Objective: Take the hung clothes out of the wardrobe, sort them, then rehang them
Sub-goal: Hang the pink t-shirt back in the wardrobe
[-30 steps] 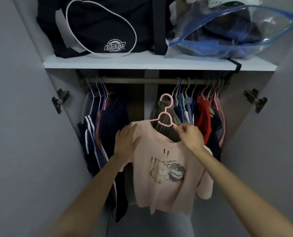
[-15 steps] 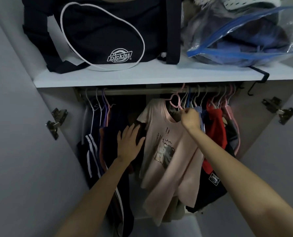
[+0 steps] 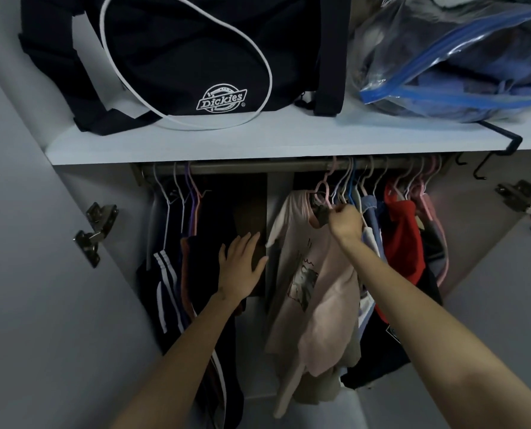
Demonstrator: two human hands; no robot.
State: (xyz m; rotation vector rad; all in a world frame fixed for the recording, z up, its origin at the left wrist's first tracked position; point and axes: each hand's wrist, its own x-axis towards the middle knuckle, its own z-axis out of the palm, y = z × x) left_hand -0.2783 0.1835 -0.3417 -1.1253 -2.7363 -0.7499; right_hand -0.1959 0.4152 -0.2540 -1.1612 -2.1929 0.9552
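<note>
A pale pink T-shirt (image 3: pixel 326 292) with a cartoon print hangs on a pink hanger (image 3: pixel 321 193) whose hook is over the wardrobe rail (image 3: pixel 258 168). My right hand (image 3: pixel 344 221) grips the hanger at the shirt's collar. My left hand (image 3: pixel 241 267) is spread open in the gap between the two groups of clothes and holds nothing. Dark garments with white stripes (image 3: pixel 168 280) hang at the left. Blue, red and dark clothes (image 3: pixel 403 236) hang at the right.
The shelf (image 3: pixel 258 144) above the rail bears a black Dickies bag (image 3: pixel 180 57) and a clear plastic bag with blue trim (image 3: pixel 453 57) full of clothes. Both wardrobe doors stand open, with hinges (image 3: pixel 95 233) at the left and right. Black hooks (image 3: pixel 481 168) hang under the shelf.
My right hand lifted the pink shirt from in front of me up to the rail and hooked its hanger there. My left hand let go of the shirt and moved left.
</note>
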